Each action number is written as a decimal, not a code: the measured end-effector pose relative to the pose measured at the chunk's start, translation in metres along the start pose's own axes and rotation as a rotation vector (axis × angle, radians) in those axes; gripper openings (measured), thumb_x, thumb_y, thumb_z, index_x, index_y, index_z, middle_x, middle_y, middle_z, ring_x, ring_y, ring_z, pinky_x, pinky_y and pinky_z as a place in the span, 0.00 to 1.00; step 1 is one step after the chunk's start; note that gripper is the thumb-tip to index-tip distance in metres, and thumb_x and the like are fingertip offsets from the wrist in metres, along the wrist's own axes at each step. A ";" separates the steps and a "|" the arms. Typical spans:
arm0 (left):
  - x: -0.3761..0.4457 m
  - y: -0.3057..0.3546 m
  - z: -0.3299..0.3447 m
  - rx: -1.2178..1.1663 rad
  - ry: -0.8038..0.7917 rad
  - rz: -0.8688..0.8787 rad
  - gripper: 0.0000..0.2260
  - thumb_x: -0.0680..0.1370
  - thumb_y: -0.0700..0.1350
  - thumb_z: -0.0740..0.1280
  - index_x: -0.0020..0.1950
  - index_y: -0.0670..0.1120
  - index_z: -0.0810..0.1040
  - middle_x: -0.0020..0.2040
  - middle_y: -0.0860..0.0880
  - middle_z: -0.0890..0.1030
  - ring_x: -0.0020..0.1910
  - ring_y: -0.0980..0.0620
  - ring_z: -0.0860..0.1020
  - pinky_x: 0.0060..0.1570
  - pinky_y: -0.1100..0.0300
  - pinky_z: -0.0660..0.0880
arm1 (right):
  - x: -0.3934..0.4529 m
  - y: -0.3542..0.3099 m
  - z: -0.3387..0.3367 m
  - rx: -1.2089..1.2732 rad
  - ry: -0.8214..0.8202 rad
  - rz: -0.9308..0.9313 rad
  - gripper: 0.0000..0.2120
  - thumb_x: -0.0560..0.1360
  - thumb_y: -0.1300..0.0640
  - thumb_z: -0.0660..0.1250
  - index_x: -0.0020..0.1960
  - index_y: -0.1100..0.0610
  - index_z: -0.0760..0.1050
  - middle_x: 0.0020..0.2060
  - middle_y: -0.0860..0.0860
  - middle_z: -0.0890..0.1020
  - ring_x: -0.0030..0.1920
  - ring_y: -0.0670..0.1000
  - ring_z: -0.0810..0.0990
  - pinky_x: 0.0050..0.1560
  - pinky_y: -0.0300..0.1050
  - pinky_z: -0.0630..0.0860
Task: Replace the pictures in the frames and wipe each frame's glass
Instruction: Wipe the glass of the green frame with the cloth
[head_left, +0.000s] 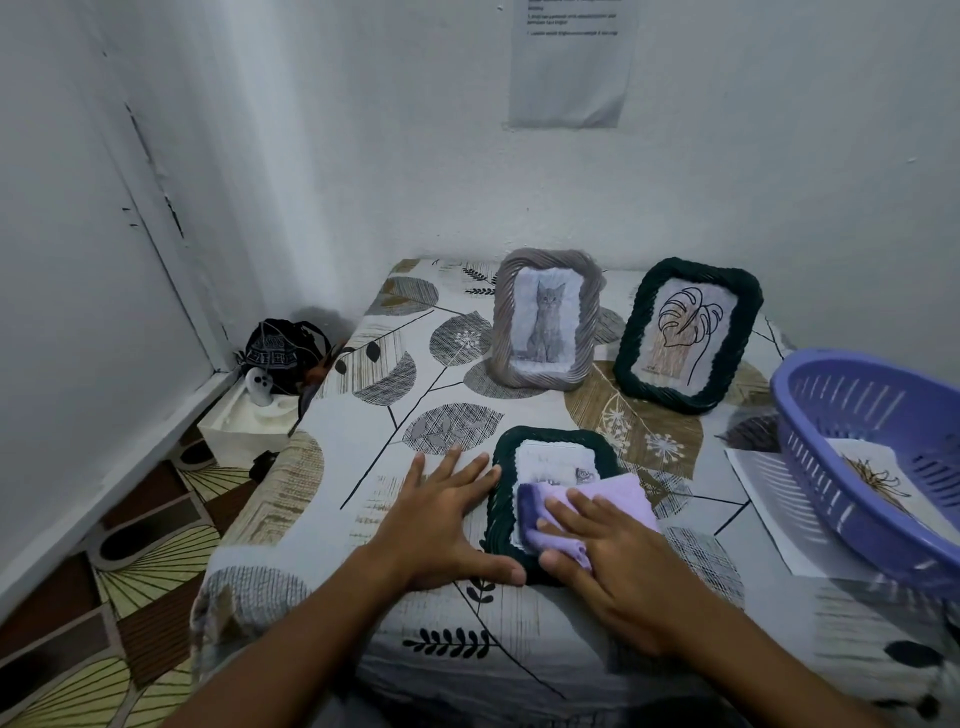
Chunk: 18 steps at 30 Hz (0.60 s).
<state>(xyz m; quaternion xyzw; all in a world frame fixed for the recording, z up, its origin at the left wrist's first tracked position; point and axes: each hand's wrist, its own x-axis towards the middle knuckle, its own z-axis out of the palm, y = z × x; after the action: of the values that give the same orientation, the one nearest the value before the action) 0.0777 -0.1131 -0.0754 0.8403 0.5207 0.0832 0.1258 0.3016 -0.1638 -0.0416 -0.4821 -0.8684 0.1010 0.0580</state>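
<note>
Leaf-patterned tablecloth (363, 415) spread over the whole table, pushed into a corner of pale walls, with a printed sheet of paper (571, 67) stuck on the far wall, text too small to read

Lilac slotted plastic basket (878, 457) at the right edge, tilted, resting partly on a loose printed picture (769, 499) that lies flat on the cloth

Grey twisted-rope picture frame (545, 319) standing upright at the back, showing a grey kitten; just to its right, apart from it, a dark green rope frame (688, 332) also upright, showing a line-drawn monstera leaf

Third dark green rope frame (501, 499) lying flat near the front edge, face up, a pale print partly visible under the glass

Left hand (441, 519) flat on the cloth beside that frame, fingers straight and spread, fingertips and thumb touching its left rim, gripping nothing

Right hand (613, 561) pressing down on a folded lilac cloth (608, 493) laid on the flat frame's glass, fingers stretched over the fabric, thumb against its near edge

Off the table's left side on a patterned floor, a white box (244, 421) with a small white ghost figure (260, 387) and a dark pouch (280, 348) on top
</note>
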 end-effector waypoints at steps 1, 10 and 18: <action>0.000 0.000 0.000 -0.004 -0.002 0.000 0.56 0.56 0.83 0.53 0.78 0.55 0.50 0.78 0.57 0.48 0.77 0.56 0.39 0.74 0.46 0.35 | -0.001 0.001 -0.002 -0.002 0.010 0.017 0.36 0.74 0.34 0.33 0.72 0.42 0.64 0.75 0.46 0.61 0.76 0.47 0.54 0.70 0.36 0.42; 0.001 -0.001 0.001 -0.005 -0.005 0.004 0.55 0.57 0.81 0.55 0.78 0.55 0.50 0.78 0.57 0.48 0.77 0.55 0.39 0.73 0.47 0.33 | 0.040 0.041 -0.004 -0.106 0.061 0.180 0.49 0.66 0.30 0.20 0.72 0.45 0.64 0.74 0.50 0.63 0.76 0.53 0.54 0.74 0.47 0.50; 0.001 0.000 0.001 0.008 -0.003 0.010 0.54 0.59 0.81 0.56 0.78 0.54 0.50 0.79 0.56 0.49 0.77 0.54 0.39 0.74 0.46 0.35 | 0.060 0.013 0.009 -0.001 0.035 0.111 0.50 0.64 0.29 0.21 0.76 0.45 0.57 0.77 0.50 0.55 0.77 0.53 0.48 0.73 0.43 0.41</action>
<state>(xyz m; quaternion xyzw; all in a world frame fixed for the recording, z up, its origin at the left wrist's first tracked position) 0.0781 -0.1122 -0.0765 0.8436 0.5166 0.0805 0.1226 0.2787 -0.1073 -0.0527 -0.5310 -0.8393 0.0952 0.0671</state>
